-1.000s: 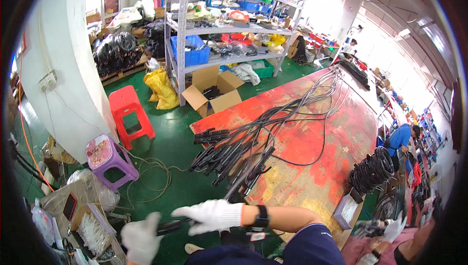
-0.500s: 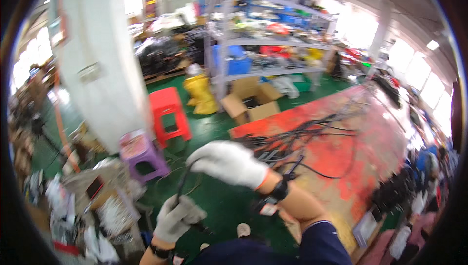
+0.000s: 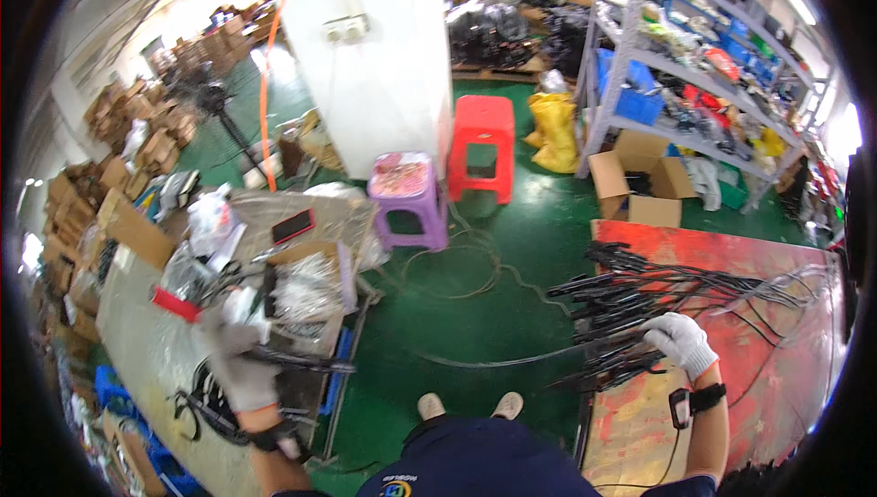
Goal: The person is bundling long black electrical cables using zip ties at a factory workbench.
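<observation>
My left hand [image 3: 245, 371], in a white glove, is over the left table and smeared by motion. Black cable ends [image 3: 306, 362] lie right beside its fingers; whether it grips them is unclear. My right hand [image 3: 681, 340], also gloved, is closed at the left part of the red table. From it a black cable [image 3: 530, 361] stretches leftward past the table edge, over the floor. Under and around this hand spreads a bundle of black cables [image 3: 621, 291] with dark connector ends. A coil of black cable [image 3: 215, 410] rests on the left table below my left hand.
On the left table [image 3: 137, 314] stand a box of white strips [image 3: 315, 287], a phone [image 3: 293, 226] and plastic bags [image 3: 212, 223]. Beyond are a purple stool [image 3: 408, 195], a red stool [image 3: 482, 145], an open carton [image 3: 644, 177] and a shelf rack [image 3: 630, 49]. The red table [image 3: 722, 239] is at right.
The view has swung left. My hands, earlier close together with a black cable between them, are now wide apart, the left over the left table and the right at the red table.
</observation>
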{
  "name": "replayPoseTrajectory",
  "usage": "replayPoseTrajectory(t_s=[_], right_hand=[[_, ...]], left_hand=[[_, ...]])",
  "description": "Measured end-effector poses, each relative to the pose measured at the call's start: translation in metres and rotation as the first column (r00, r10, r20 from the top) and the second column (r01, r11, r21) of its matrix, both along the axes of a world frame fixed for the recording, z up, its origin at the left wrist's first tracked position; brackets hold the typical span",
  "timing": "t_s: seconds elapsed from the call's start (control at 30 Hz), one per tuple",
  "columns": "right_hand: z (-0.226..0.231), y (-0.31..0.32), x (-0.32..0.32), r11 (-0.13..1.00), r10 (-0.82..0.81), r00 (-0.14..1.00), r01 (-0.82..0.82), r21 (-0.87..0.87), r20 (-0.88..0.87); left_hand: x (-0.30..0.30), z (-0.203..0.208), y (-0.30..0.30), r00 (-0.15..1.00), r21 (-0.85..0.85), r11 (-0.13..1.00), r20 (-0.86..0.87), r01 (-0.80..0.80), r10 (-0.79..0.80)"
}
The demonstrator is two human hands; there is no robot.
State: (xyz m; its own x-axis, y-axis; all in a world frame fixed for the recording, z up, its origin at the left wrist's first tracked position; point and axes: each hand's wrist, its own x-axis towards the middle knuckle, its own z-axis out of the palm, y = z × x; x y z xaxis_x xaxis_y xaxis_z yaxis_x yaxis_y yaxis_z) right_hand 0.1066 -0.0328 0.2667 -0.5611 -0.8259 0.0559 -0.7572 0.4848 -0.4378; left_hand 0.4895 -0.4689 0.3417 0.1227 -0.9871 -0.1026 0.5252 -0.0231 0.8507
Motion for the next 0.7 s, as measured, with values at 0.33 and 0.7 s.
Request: replayPoseTrajectory(t_s=[0.33, 0.7], right_hand=[[0.149, -0.214, 0.092, 0.79, 0.308, 0.868, -0.461, -0.403, -0.39], [0.093, -0.208, 0.021, 0.843, 0.4, 0.882, -0.461, -0.278, -0.251]], left_hand=[[-0.108, -0.021, 0.086, 0.434, 0.351, 0.411, 0.015, 0.841, -0.901], [-0.047, -0.02, 0.078, 0.132, -0.119, 0.125, 0.053, 0.985, -0.99]])
